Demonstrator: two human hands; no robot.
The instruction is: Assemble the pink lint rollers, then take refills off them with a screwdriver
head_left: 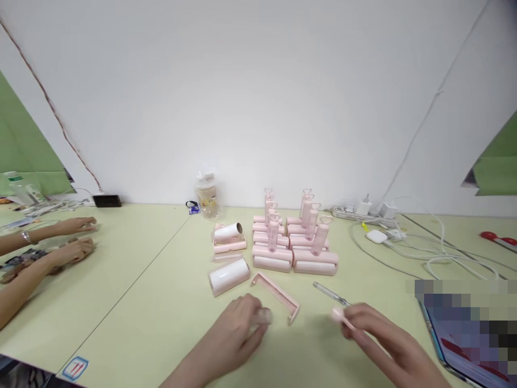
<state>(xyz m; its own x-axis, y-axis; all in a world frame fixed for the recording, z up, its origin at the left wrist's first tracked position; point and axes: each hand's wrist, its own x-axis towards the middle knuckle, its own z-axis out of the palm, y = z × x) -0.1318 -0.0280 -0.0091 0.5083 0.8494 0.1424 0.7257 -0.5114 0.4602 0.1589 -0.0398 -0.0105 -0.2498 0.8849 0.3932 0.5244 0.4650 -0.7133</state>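
My left hand (pixel 238 326) rests on the pale green table (pixel 133 302), fingers curled around a small clear piece (pixel 263 316). My right hand (pixel 374 334) pinches a pink lint-roller handle (pixel 342 317) with a metal rod (pixel 329 292) pointing up-left. Between the hands lies a pink U-shaped roller cover (pixel 277 293). A white paper roll (pixel 229 276) lies just beyond my left hand. Another roll in a pink cradle (pixel 228 237) sits behind it. Several assembled pink lint rollers (pixel 293 240) are stacked in the middle.
A clear bagged jar (pixel 207 196) stands by the wall. Chargers, a power strip and white cables (pixel 388 229) spread at right. A tablet (pixel 464 334) lies at the right edge. Another person's hands (pixel 68 240) work at the left. A black box (pixel 107 200) sits against the wall.
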